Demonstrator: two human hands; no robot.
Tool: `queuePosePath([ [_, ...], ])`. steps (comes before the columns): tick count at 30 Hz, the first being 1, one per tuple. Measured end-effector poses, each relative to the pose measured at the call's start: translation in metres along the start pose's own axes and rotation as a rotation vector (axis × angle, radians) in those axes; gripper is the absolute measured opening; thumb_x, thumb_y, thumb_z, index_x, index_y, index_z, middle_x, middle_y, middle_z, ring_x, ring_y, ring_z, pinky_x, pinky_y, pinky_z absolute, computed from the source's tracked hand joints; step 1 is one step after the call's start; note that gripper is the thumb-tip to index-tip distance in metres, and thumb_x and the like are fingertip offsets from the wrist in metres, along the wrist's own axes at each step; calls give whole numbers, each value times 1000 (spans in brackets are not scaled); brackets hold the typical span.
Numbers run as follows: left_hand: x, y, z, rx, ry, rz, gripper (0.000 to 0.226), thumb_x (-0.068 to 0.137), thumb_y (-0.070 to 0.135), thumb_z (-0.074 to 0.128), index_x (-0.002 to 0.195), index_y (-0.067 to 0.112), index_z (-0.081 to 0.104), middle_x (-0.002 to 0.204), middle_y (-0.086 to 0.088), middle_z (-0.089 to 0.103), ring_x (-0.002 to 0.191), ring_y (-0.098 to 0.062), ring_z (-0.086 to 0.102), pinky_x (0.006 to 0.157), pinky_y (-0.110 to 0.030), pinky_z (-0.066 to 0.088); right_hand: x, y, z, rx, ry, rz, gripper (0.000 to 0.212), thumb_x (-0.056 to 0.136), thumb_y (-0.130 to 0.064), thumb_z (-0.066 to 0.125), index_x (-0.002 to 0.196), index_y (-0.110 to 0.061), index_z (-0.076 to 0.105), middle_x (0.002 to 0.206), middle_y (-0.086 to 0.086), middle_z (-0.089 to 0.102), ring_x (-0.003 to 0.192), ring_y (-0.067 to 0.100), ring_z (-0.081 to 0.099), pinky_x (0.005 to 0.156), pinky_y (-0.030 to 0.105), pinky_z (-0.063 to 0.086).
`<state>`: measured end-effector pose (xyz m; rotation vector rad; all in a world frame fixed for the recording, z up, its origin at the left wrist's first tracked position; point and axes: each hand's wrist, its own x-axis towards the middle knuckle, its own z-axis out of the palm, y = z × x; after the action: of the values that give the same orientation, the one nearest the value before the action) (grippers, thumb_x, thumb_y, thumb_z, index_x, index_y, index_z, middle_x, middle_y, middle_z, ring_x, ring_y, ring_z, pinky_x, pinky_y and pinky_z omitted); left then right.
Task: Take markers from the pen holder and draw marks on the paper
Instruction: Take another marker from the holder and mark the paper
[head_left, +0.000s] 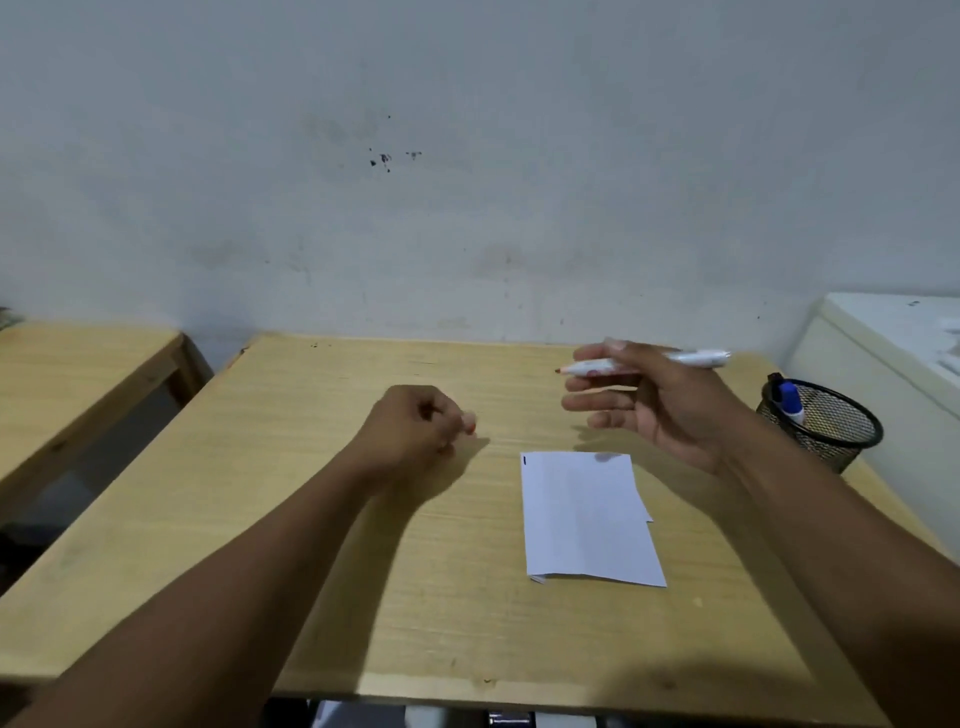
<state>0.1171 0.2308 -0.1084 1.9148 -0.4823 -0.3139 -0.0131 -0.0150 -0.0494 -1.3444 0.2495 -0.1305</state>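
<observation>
My right hand (660, 405) holds a white marker (696, 358) level above the table, its bare red tip pointing left. My left hand (415, 426) is closed in a fist left of the paper, with a small pale red cap (470, 421) poking out between its fingertips. The white folded paper (587, 519) lies flat on the table below my right hand. It carries a short dark mark at its top left corner. The black mesh pen holder (831, 431) stands at the table's right edge with a blue-capped marker (789, 400) inside.
The wooden table (363, 571) reaches back to a grey wall. A second wooden table (78, 374) stands to the left across a gap. A white cabinet (883, 353) sits close behind the pen holder on the right.
</observation>
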Motion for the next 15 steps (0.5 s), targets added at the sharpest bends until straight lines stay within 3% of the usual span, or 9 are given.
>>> queuePosePath([
  [2,-1,-3,15,292,-81,99,11,84,27,73,80,17,75,78,5,79,70,-6,70,68,-25,56,2,16,8,-98,54,-7,20,96,-17,67,101,1,74,97,29,74,79,33,76,62,36,59],
  [4,-1,1,24,463,-155,142,6,82,31,72,77,27,71,74,13,73,71,0,67,67,-24,52,4,34,18,-187,123,-40,9,88,-8,74,88,1,74,81,23,71,65,29,69,52,31,50],
  [6,1,4,26,567,-198,162,7,82,33,71,76,33,67,73,16,69,73,-1,64,70,-27,53,5,50,22,-224,161,-41,8,85,-5,73,83,2,70,72,18,68,59,28,63,49,30,36],
  [8,2,4,26,584,-206,166,5,81,36,70,78,33,67,73,15,68,72,-2,63,72,-30,55,6,61,24,-235,186,-35,9,85,-7,71,82,1,68,69,17,68,58,28,62,48,30,33],
  [12,2,6,27,517,-242,98,35,77,59,72,98,31,67,79,13,67,79,-12,65,80,-37,56,8,76,27,-262,253,-38,11,87,-10,71,83,-1,67,67,16,70,56,27,62,46,28,33],
  [15,1,10,33,629,-291,70,66,61,80,73,108,35,58,86,16,69,85,-9,67,81,-36,56,10,82,26,-301,288,-72,18,87,-12,73,82,4,67,68,17,74,55,25,65,45,27,38],
])
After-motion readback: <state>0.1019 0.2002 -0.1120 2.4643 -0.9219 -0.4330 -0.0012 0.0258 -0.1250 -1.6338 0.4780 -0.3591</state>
